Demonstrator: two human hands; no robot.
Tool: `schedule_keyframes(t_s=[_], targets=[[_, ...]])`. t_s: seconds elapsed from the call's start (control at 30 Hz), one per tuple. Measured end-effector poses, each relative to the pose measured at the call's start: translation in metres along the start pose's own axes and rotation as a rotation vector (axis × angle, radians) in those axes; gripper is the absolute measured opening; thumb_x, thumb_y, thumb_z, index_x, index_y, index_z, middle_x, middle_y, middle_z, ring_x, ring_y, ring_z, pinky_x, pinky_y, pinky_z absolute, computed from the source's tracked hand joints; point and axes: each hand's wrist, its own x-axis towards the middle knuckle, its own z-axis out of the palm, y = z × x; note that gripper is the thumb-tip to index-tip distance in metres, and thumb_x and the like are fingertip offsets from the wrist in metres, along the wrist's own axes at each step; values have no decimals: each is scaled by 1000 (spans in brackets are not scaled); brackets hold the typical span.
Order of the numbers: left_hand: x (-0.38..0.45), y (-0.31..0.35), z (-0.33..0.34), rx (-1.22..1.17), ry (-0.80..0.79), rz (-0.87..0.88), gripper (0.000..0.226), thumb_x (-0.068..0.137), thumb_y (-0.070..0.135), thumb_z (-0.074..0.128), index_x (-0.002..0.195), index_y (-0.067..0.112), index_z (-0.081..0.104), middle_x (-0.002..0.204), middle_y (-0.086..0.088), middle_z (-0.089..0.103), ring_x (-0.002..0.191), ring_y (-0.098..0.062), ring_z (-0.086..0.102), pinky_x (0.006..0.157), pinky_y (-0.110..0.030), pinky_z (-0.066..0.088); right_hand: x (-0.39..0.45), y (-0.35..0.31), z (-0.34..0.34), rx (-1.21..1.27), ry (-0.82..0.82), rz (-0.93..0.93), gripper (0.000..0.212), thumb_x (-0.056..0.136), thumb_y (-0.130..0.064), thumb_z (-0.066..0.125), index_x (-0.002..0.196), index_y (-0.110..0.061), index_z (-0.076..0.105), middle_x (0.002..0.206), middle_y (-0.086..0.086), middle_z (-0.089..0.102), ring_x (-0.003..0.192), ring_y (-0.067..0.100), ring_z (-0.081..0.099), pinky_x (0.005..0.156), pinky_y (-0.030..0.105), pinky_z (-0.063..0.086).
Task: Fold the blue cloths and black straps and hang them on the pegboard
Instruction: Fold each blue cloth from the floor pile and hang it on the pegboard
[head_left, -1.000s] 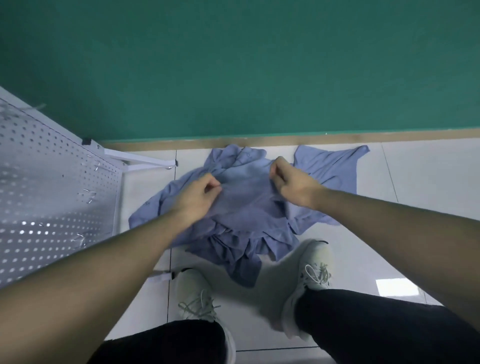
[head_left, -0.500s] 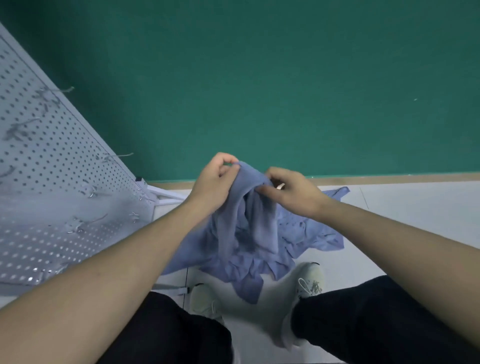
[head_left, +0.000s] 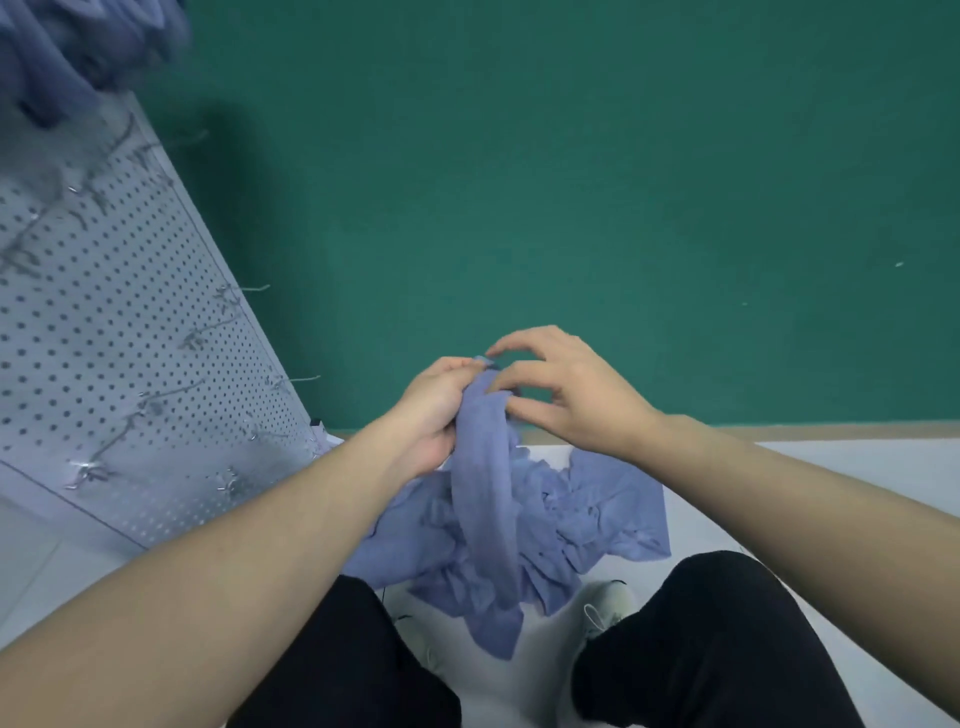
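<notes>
A: And the cloth is coming up! Since a second ago, when both hands were pinching it down on the pile, the blue cloth (head_left: 485, 499) is rising off the floor (head_left: 841, 488) and the head camera is tipping up with it.

B: Right, and in this one view the left hand (head_left: 434, 410) is doing the holding: its grip is closing round the top edge of the cloth, fingers curled tight.

A: The right hand (head_left: 566, 395)?

B: Its grip is loosening, fingers spread and half straight, fingertips (head_left: 501, 382) only brushing the top of the fabric. Adjusting the hold, I'd say.

A: So the cloth is dangling in a long bunch between the knees, tail trailing into the heap (head_left: 597, 514) of blue cloths lying on the floor.

B: No fold in it yet, by my reckoning.

A: Progress?

B: Early to middling. Blue fabric (head_left: 62, 57) is already hanging at the top of the pegboard (head_left: 119, 332), though it's blurring badly. Plenty of hooks (head_left: 249, 288) are showing bare.

A: And the black straps?

B: I'm not seeing any here. The heap is waiting, so most of the job is looking undone.
</notes>
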Motion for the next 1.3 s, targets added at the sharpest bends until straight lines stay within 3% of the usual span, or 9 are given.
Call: schedule_keyframes(t_s=[0.13,0.33,0.47,0.53,0.67,0.83,1.03,1.2,1.3], targets=[[-14,-3,3,136,51,33,22,100,30,60,114,13,57,86,-5,70,73,-16,66,67,-29,54,8,-20,-12,114,-60,283,2,92,-22,58,91,-22,61,93,-8,69,78,8,60,75,36,49],[-58,1,-11,372,-32,466,49,83,46,74,123,29,53,121,16,57,102,6,61,80,-4,43,30,-34,-47,256,103,650,15,89,-18,57,78,-20,47,68,-4,54,61,14,43,56,24,37],[-74,-21,-20,661,-76,549,76,69,37,88,129,45,43,138,23,44,124,4,50,101,-21,45,31,-44,-58,468,151,813,8,92,-19,53,85,-21,49,70,-2,53,63,15,43,59,29,35],[-76,-26,-14,702,-66,536,73,76,27,87,131,43,41,134,23,47,112,8,55,94,-21,49,32,-50,-66,540,110,855,8,93,-17,51,88,-23,50,75,-1,56,68,16,46,58,29,35],[-79,-21,-1,717,-7,510,17,92,15,69,103,23,60,91,9,67,65,7,57,68,-17,47,30,-57,-84,640,22,891,16,94,-11,49,101,-25,53,83,5,62,72,20,53,63,30,39],[-84,1,-3,459,-19,388,14,102,24,56,93,18,64,82,9,68,74,-5,60,71,-21,46,16,-48,-101,604,55,924,18,95,-10,48,102,-26,52,94,10,62,78,23,55,71,32,41],[-93,28,14,87,-38,224,17,103,27,55,89,18,57,79,3,68,70,-11,62,64,-27,46,-10,-49,-101,478,-17,784,22,95,-11,51,110,-28,49,75,1,52,66,16,43,61,32,35],[-98,43,32,-114,-66,115,11,101,20,57,90,16,57,74,-3,63,64,-17,61,66,-32,46,-18,-68,-100,373,-20,358,48,89,-12,71,121,-40,50,124,-12,56,110,3,54,92,16,43],[-96,47,32,-191,-97,47,7,100,19,56,94,16,59,78,-7,65,65,-22,65,68,-34,50,-14,-78,-98,160,-50,89,45,85,-24,79,125,-30,60,126,-17,58,117,3,52,102,23,41]])
